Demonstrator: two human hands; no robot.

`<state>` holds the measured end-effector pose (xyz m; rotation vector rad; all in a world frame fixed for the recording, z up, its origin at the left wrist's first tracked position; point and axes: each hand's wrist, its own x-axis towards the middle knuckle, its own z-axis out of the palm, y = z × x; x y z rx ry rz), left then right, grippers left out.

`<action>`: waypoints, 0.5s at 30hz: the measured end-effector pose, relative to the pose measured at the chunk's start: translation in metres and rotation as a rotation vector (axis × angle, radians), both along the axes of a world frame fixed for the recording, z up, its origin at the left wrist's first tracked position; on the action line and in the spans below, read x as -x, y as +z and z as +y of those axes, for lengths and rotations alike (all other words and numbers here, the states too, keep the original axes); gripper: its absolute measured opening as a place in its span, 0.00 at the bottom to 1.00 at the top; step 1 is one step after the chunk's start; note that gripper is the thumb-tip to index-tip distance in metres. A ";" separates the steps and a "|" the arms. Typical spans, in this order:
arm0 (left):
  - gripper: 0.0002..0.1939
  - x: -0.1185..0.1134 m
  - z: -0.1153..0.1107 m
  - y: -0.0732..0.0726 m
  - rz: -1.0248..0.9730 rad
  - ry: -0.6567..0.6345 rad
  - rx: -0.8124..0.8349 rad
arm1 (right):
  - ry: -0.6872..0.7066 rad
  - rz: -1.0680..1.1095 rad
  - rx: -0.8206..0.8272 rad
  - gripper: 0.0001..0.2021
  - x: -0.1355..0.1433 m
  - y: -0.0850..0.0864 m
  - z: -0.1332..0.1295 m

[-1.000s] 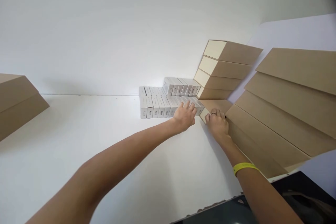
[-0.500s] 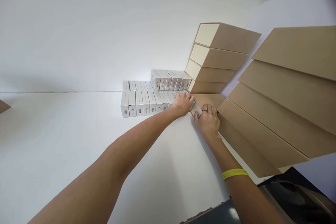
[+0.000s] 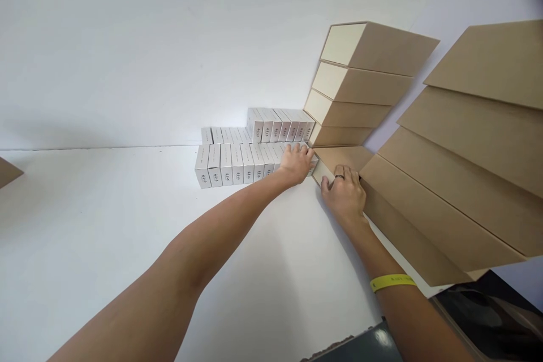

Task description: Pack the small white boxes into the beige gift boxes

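My left hand [image 3: 297,164] lies over the right end of the front row of small white boxes [image 3: 231,164]. Its fingers are slightly spread on the box tops, and it covers several of the boxes. Right beside that end is a brown box [image 3: 344,154] with a cream side, the lowest one by the wall. My right hand [image 3: 345,192], wearing a dark ring, is bent over this box, thumb on the cream side and fingers across the brown face. A second line of white boxes [image 3: 278,124] stands behind the front row, partly two high.
Brown boxes with cream ends [image 3: 339,79] are stacked against the white wall. More brown boxes [image 3: 462,181] form a stack at the right. Dark glossy items [image 3: 492,311] lie at the lower right. A brown corner [image 3: 8,172] shows at the left edge.
The view has shifted slightly. My right hand and the brown box under it appear a little further right, away from my left hand, which stays over the white boxes.
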<state>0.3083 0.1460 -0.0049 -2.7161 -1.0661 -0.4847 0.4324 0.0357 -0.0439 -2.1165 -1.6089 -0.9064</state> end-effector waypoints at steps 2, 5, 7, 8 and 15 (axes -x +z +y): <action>0.21 0.001 0.000 -0.001 0.001 0.004 0.009 | 0.012 0.002 -0.008 0.22 -0.001 -0.001 -0.001; 0.22 0.003 0.000 -0.001 0.008 0.008 0.026 | 0.019 0.007 -0.026 0.22 -0.001 -0.001 -0.002; 0.22 0.004 0.000 0.000 0.015 0.010 0.038 | 0.018 0.008 -0.037 0.21 -0.001 -0.001 -0.004; 0.23 0.004 0.000 0.000 0.018 0.010 0.045 | 0.018 0.008 -0.039 0.21 -0.001 -0.001 -0.004; 0.26 0.004 -0.001 0.001 0.044 0.002 0.099 | 0.021 0.013 -0.037 0.20 -0.001 -0.001 -0.009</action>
